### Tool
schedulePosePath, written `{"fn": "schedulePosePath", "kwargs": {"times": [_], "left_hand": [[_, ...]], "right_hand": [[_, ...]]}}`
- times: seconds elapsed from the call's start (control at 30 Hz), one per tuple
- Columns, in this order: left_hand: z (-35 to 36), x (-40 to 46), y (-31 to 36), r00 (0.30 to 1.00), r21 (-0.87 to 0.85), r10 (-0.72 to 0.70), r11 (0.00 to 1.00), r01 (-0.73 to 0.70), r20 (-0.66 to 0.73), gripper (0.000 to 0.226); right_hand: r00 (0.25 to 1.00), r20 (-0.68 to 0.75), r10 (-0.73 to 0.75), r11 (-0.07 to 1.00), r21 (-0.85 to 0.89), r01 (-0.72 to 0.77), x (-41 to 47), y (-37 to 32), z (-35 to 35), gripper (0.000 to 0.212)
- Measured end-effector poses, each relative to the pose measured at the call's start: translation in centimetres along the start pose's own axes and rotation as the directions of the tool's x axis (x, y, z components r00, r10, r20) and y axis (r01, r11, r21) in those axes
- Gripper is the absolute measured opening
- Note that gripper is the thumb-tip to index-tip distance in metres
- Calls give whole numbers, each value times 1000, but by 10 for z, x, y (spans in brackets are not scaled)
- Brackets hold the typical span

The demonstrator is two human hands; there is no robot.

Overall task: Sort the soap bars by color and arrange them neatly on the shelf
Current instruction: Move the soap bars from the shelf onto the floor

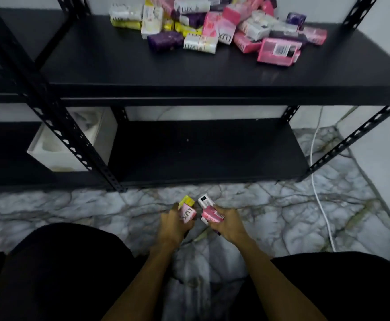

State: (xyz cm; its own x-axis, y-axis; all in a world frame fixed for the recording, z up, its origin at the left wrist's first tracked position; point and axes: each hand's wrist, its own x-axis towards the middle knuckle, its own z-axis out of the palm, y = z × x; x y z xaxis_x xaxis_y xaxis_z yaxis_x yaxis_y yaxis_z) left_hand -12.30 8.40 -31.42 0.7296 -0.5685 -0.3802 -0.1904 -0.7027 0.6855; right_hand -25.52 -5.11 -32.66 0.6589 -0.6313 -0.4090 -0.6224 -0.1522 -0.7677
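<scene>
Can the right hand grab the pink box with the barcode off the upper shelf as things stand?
Probably not yet. The right hand already grips pink and white soap boxes down near the floor, so its fingers are full. The barcode box itself lies exposed at the pile's front edge on the upper shelf.

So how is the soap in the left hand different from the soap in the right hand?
The left hand holds a yellow soap bar and a pink soap bar. The right hand holds a white soap bar and a pink soap bar. Both hands hold two wrapped bars above the marble floor.
</scene>
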Motion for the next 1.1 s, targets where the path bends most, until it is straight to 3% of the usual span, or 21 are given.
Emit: {"fn": "schedulePosePath", "kwargs": {"times": [0.13, 0.3, 0.47, 0.7, 1.1], "left_hand": [[50, 11, -39, 993, -22, -111, 993, 112, 27, 56], [88, 31, -73, 980, 66, -185, 980, 189, -72, 47], [121, 63, -113, 973, 62, -207, 975, 214, -106, 48], [145, 74, -118, 962, 156, -179, 965, 212, -206, 61], [105, 59, -94, 979, 183, -109, 973, 141, -174, 59]], "right_hand": [[996, -61, 67, 998, -2, -67, 15, 52, 41, 50], [983, -105, 152, 988, 36, -149, 39, 98, 75, 47], [968, -234, 89, 996, 1, -91, 69, 128, 107, 36], [954, -301, 10, 1000, 7, -8, 88, 134, 139, 47], [941, -337, 25, 995, -80, -55, 61, 126, 109, 74]]}}
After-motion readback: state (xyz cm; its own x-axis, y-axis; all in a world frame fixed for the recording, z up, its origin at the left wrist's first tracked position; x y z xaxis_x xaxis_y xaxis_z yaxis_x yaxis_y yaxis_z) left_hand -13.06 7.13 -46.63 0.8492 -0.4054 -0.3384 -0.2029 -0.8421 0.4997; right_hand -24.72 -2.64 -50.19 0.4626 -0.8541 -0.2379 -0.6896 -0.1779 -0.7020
